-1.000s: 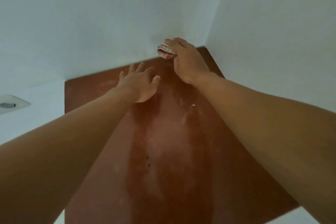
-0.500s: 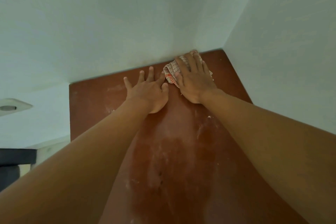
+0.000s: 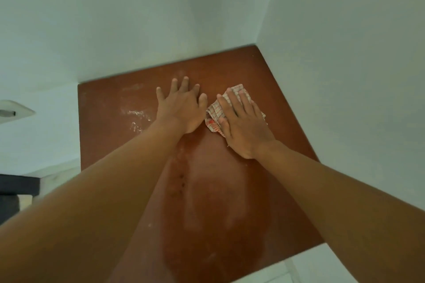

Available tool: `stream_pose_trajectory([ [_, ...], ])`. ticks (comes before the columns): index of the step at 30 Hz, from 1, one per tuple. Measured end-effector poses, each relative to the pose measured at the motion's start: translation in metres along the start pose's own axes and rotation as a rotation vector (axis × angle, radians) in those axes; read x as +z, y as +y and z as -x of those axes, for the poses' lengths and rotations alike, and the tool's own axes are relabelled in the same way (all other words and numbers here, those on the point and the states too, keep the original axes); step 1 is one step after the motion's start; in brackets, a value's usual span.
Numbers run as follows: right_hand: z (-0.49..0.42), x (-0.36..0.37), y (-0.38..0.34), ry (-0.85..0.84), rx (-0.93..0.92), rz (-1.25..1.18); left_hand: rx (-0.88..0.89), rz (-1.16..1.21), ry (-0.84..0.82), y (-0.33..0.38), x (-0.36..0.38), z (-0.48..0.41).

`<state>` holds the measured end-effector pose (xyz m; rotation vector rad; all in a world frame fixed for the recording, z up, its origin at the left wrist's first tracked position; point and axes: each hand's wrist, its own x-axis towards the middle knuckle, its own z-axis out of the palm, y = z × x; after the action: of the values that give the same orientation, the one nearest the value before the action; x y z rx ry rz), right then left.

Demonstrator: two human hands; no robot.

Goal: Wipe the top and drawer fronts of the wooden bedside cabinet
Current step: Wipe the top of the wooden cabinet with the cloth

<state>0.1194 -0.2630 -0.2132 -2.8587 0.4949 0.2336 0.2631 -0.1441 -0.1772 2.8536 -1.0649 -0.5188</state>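
The reddish-brown wooden cabinet top (image 3: 271, 89) fills the middle of the head view, set into a corner of two white walls. My right hand (image 3: 243, 126) lies flat on a white cloth with red checks (image 3: 215, 114), pressing it onto the wood near the centre back. My left hand (image 3: 181, 108) rests flat on the bare top just left of the cloth, fingers spread, holding nothing. Pale dusty smears (image 3: 135, 117) mark the wood to the left of my left hand. The drawer fronts are out of view.
White walls (image 3: 161, 18) rise directly behind and to the right of the cabinet. A white wall fitting (image 3: 13, 112) sits at the left edge. A dark object (image 3: 16, 186) shows low at the left beside the cabinet.
My right hand has dragged the cloth from the back wall toward me over the top. My left hand has come down flat on the wood and also shifted nearer.
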Motion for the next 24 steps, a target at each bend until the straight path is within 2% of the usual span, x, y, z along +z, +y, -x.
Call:
stream_pose_trajectory([
  [6, 0.112, 0.019, 0.01, 0.009, -0.021, -0.002, 0.059, 0.098, 0.045, 0.029, 0.04, 0.091],
  [15, 0.255, 0.055, 0.026, 0.128, -0.117, 0.001, 0.081, 0.236, 0.086, 0.045, 0.066, 0.191],
  [20, 0.332, 0.07, 0.024, 0.199, -0.036, -0.049, 0.065, 0.248, 0.097, 0.04, 0.072, 0.231],
  [24, 0.394, 0.114, 0.047, 0.073, 0.053, -0.229, 0.077, 0.263, 0.112, 0.031, 0.073, 0.247],
])
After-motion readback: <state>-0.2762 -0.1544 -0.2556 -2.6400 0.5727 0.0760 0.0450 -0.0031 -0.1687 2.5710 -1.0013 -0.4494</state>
